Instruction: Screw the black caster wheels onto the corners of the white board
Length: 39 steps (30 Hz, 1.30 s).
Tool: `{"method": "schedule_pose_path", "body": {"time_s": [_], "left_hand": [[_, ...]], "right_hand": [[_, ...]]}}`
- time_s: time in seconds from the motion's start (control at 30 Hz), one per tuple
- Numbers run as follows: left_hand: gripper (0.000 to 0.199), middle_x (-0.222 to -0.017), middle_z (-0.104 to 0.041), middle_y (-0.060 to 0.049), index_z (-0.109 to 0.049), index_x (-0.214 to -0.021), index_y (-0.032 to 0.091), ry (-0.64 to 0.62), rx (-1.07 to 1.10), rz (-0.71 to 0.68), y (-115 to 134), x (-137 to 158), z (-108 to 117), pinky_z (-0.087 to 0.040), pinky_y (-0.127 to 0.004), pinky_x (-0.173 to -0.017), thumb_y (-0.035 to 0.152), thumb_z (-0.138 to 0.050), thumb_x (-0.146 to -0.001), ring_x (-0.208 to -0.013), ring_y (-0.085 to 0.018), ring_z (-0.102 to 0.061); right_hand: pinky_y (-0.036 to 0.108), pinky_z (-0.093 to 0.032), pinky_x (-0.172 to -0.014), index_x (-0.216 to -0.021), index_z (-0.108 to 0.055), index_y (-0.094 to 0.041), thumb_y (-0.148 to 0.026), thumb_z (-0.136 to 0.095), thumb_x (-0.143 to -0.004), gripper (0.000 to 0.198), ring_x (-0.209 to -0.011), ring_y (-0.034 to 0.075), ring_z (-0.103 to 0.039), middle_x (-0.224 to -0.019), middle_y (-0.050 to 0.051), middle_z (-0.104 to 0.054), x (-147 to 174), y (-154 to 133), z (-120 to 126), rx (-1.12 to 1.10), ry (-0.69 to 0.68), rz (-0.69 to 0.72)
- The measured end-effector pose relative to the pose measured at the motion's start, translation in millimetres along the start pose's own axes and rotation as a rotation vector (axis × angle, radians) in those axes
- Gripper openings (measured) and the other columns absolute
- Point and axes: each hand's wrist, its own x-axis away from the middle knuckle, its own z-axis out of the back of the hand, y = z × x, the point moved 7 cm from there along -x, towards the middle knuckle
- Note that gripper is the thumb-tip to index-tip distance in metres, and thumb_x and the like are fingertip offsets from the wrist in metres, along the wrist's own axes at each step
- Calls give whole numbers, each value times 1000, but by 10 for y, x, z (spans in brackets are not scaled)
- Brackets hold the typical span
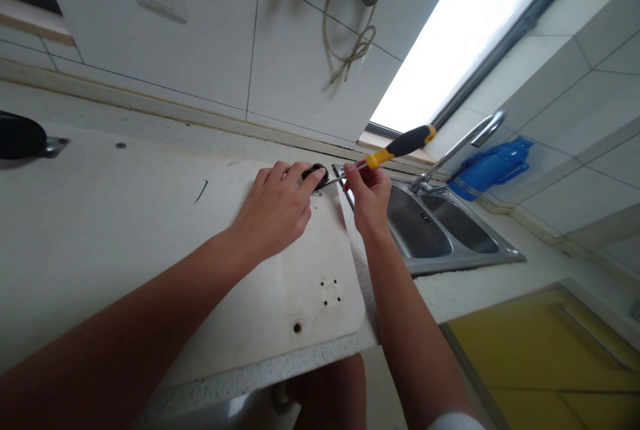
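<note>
A white board (165, 230) lies flat on the countertop, under both hands. At its far right corner sits a black caster wheel (316, 175) with a small metal plate. My left hand (275, 210) is closed over this wheel, its fingers partly covering it. In my right hand (370, 193) is a screwdriver (407, 143) with a yellow and black handle, pinched by its shaft near the handle. The handle points up to the right, and the shaft slants down to the wheel's base. Whether the tip sits in a screw is hidden.
Screw holes (330, 292) and a round hole (297, 327) mark the board's near right corner. Another black part (23, 137) with a metal bracket stands at far left. A steel sink (420, 227), faucet (460, 150) and blue thermos (493, 169) are on the right.
</note>
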Motion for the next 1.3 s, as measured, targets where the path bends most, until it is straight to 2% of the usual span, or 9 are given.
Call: {"method": "schedule_pose_path", "body": {"time_s": [0.1,0.2,0.27,0.37,0.5,0.67,0.83,1.1,1.3], "left_hand": [[56,-160,-63,-17,-59,-159,20,0,15,3,-8,-1,-13,-50,-57,-108,16,-57,-104,-135,-40,-58],[46,-161,-62,-19,-62,-153,20,12,45,21,-48,-39,-36,-50,-58,-109,24,-59,-107,-138,-42,-57],[39,-153,-67,-19,-63,-147,20,-2,88,34,-85,-89,-70,-51,-56,-107,30,-61,-109,-133,-41,-61],[26,-132,-75,-15,-64,-133,19,-18,177,63,-134,-175,-100,-53,-50,-103,29,-63,-109,-118,-35,-68],[13,-121,-77,-13,-63,-118,20,0,279,154,-196,-235,-77,-55,-43,-99,25,-66,-106,-112,-31,-73],[14,-119,-79,-10,-62,-113,23,-14,335,236,-251,-241,-59,-57,-43,-95,28,-69,-102,-109,-31,-75],[15,-119,-80,-10,-63,-112,25,-16,333,248,-277,-248,-53,-57,-46,-99,32,-68,-100,-111,-32,-76],[19,-119,-81,-11,-63,-114,25,-4,330,265,-307,-238,-72,-57,-47,-96,38,-65,-100,-110,-34,-76],[22,-120,-82,-11,-64,-115,25,-6,366,305,-318,-245,-78,-57,-47,-96,39,-66,-99,-110,-34,-78]], "right_hand": [[23,-48,-55,-94,-64,-25,-57,-90,-84,42,-60,7,-57,-84,-4,-74,-23,-7,51,-65,58,15],[22,-45,-50,-93,-58,-26,-65,-89,-83,51,-55,6,-55,-80,-5,-73,-44,34,93,-116,111,-5],[21,-46,-48,-92,-58,-25,-69,-90,-81,55,-53,6,-55,-76,-6,-71,-40,94,103,-144,145,-29],[22,-52,-51,-90,-60,-23,-72,-89,-80,58,-57,8,-62,-78,-3,-74,-10,205,89,-185,178,-80],[23,-58,-54,-85,-59,-23,-72,-92,-76,60,-58,10,-67,-78,0,-77,22,312,71,-239,201,-142],[22,-56,-49,-84,-56,-24,-72,-92,-76,60,-53,9,-64,-74,-1,-77,5,375,82,-305,212,-182],[21,-54,-47,-84,-56,-24,-70,-94,-74,60,-52,9,-64,-72,-1,-77,10,450,61,-345,204,-238],[18,-55,-47,-84,-56,-23,-62,-94,-78,54,-53,8,-65,-73,-1,-77,42,504,15,-413,215,-296],[18,-52,-45,-83,-55,-23,-62,-95,-77,56,-51,8,-64,-71,-1,-77,42,527,14,-432,225,-316]]}}
